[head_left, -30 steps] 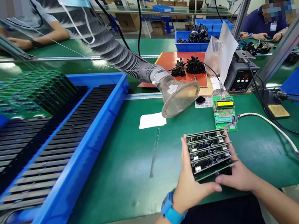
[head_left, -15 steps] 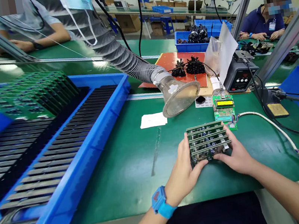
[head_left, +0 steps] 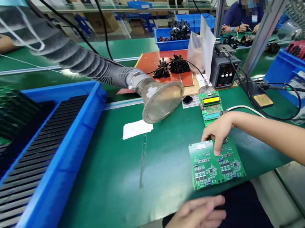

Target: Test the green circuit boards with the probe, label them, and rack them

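A green circuit board point(head_left: 204, 169) faces up near the front edge of the green table, tilted slightly. My right hand point(head_left: 219, 132) grips its far edge, thumb on the upper face and fingers behind. Other boards of the stack are hidden beneath or behind it. My left hand point(head_left: 199, 218) is off the board, over my lap below the table edge, fingers stretched out and holding nothing. Just beyond my right hand lies a tester board point(head_left: 211, 104) with a lit yellow display.
A fume extractor nozzle point(head_left: 163, 100) hangs over the table beside white paper point(head_left: 137, 128). At left, a blue tray point(head_left: 72, 173) holds slotted black racks and several upright boards. A soldering station point(head_left: 224, 66) and a blue bin point(head_left: 284, 70) stand at right. A co-worker point(head_left: 241, 19) sits beyond.
The stack was held between both hands with board edges up; now a board face shows upward. My left hand has let go and moved down toward me. My right hand has shifted to the far edge.
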Motion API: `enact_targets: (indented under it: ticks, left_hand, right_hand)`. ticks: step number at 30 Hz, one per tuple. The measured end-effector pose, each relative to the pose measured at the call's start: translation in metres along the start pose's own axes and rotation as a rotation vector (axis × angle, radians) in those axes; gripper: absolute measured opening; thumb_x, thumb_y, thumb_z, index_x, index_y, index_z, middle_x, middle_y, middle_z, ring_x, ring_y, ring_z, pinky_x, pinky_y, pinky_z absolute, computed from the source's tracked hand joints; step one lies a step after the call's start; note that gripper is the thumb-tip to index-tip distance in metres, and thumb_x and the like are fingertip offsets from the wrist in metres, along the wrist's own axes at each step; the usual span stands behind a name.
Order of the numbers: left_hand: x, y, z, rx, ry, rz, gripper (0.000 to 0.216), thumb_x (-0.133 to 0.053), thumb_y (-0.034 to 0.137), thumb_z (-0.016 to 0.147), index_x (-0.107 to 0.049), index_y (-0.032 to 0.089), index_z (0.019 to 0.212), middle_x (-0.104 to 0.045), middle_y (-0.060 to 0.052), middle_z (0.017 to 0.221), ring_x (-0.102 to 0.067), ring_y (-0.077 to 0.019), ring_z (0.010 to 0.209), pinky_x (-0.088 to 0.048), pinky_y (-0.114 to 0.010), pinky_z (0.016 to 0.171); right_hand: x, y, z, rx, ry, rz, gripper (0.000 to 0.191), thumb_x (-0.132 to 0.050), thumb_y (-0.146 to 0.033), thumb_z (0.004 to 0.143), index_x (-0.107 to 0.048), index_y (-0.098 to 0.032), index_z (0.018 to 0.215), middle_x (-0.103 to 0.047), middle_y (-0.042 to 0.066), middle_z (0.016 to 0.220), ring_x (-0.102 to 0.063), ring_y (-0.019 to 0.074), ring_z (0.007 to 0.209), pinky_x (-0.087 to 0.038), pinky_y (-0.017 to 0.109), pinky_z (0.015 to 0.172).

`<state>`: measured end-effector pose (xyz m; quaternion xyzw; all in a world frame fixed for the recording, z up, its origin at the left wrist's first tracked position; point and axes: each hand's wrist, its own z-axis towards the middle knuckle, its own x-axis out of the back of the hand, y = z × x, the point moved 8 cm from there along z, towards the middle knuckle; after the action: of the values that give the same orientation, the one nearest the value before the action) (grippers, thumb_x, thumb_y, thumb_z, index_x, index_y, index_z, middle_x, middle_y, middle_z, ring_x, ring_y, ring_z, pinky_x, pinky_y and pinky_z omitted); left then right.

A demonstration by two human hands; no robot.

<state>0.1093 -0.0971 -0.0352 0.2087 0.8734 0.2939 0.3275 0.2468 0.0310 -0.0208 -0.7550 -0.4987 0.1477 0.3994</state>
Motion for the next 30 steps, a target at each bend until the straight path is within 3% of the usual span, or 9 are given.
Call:
enact_targets:
  ticks: [2, 4, 8, 9, 12, 15, 21, 27, 30]
  left_hand:
    - [0.014, 0.02, -0.008, -0.031, 0.052, 0.294, 0.039, -0.058, 0.056, 0.079, -0.073, 0.02, 0.078, -0.074, -0.005, 0.082, -0.067, -0.0235, 0.081, -0.05, -0.037, 0.084]
    - [0.037, 0.052, -0.01, -0.145, 0.211, 0.517, 0.045, -0.051, 0.058, 0.082, -0.067, 0.021, 0.062, -0.066, -0.002, 0.063, -0.061, -0.0197, 0.066, -0.049, -0.033, 0.074]
    - [0.075, 0.109, 0.004, -0.423, 0.534, 0.666, 0.04, -0.05, 0.058, 0.082, -0.065, 0.021, 0.076, -0.068, -0.003, 0.083, -0.06, -0.0235, 0.086, -0.046, -0.034, 0.085]
    - [0.078, 0.116, 0.013, -0.451, 0.544, 0.675, 0.039, -0.051, 0.057, 0.082, -0.066, 0.022, 0.088, -0.069, -0.004, 0.097, -0.058, -0.0253, 0.099, -0.043, -0.037, 0.093]
    - [0.072, 0.127, 0.049, -0.43, 0.394, 0.694, 0.045, -0.049, 0.057, 0.083, -0.065, 0.022, 0.107, -0.064, -0.006, 0.12, -0.053, -0.0271, 0.117, -0.036, -0.041, 0.104]
    - [0.058, 0.132, 0.07, -0.367, 0.221, 0.709, 0.047, -0.049, 0.06, 0.081, -0.071, 0.023, 0.1, -0.069, -0.006, 0.115, -0.06, -0.0275, 0.111, -0.04, -0.041, 0.102]
    - [0.04, 0.108, 0.057, -0.344, 0.157, 0.659, 0.042, -0.055, 0.055, 0.081, -0.068, 0.029, 0.11, -0.067, 0.0, 0.119, -0.052, -0.0273, 0.123, -0.031, -0.046, 0.109]
    - [0.016, 0.023, 0.05, -0.367, 0.203, 0.592, 0.062, -0.045, 0.053, 0.088, -0.034, 0.026, 0.143, -0.036, -0.004, 0.149, -0.026, -0.026, 0.139, -0.024, -0.05, 0.111]
    - [0.015, 0.006, 0.049, -0.393, 0.249, 0.53, 0.062, -0.046, 0.048, 0.09, -0.027, 0.029, 0.146, -0.033, -0.002, 0.15, -0.027, -0.0266, 0.139, -0.032, -0.049, 0.109]
  right_hand:
    - [0.007, -0.009, -0.002, 0.017, 0.071, -0.117, 0.037, -0.083, -0.025, 0.045, -0.072, -0.015, 0.079, -0.071, 0.0, 0.072, -0.065, 0.0178, 0.063, -0.049, 0.027, 0.058]
    - [0.016, -0.022, -0.02, 0.1, 0.314, -0.234, 0.041, -0.084, -0.022, 0.044, -0.073, -0.018, 0.083, -0.071, 0.003, 0.08, -0.066, 0.0238, 0.081, -0.051, 0.033, 0.074]
    - [-0.008, -0.021, -0.102, 0.285, 0.942, -0.085, 0.033, -0.075, -0.032, 0.069, -0.07, -0.026, 0.101, -0.067, 0.006, 0.107, -0.056, 0.0276, 0.111, -0.042, 0.045, 0.096]
    - [-0.028, -0.006, -0.113, 0.26, 0.966, 0.063, 0.021, -0.07, -0.035, 0.076, -0.071, -0.026, 0.094, -0.069, 0.005, 0.099, -0.061, 0.0247, 0.102, -0.047, 0.043, 0.091]
    - [-0.122, 0.04, -0.093, 0.141, 0.539, 0.715, 0.027, -0.054, -0.042, 0.088, -0.07, -0.022, 0.082, -0.071, 0.006, 0.079, -0.068, 0.0196, 0.068, -0.056, 0.034, 0.06]
    - [-0.161, 0.066, -0.075, 0.211, 0.621, 1.222, 0.035, -0.065, -0.041, 0.081, -0.064, -0.024, 0.111, -0.067, 0.011, 0.114, -0.068, 0.0234, 0.096, -0.055, 0.042, 0.083]
    - [-0.126, 0.081, -0.07, 0.329, 0.832, 1.348, 0.033, -0.062, -0.042, 0.083, -0.066, -0.018, 0.106, -0.068, 0.013, 0.113, -0.062, 0.0264, 0.11, -0.041, 0.049, 0.103]
    - [-0.072, 0.091, -0.101, 0.144, 0.947, 0.751, 0.035, -0.056, -0.041, 0.086, -0.065, -0.023, 0.115, -0.069, 0.006, 0.11, -0.063, 0.0249, 0.101, -0.047, 0.047, 0.095]
    - [-0.062, 0.093, -0.118, 0.091, 0.98, 0.458, 0.035, -0.051, -0.04, 0.088, -0.064, -0.025, 0.118, -0.069, 0.006, 0.11, -0.064, 0.0249, 0.097, -0.05, 0.043, 0.09]
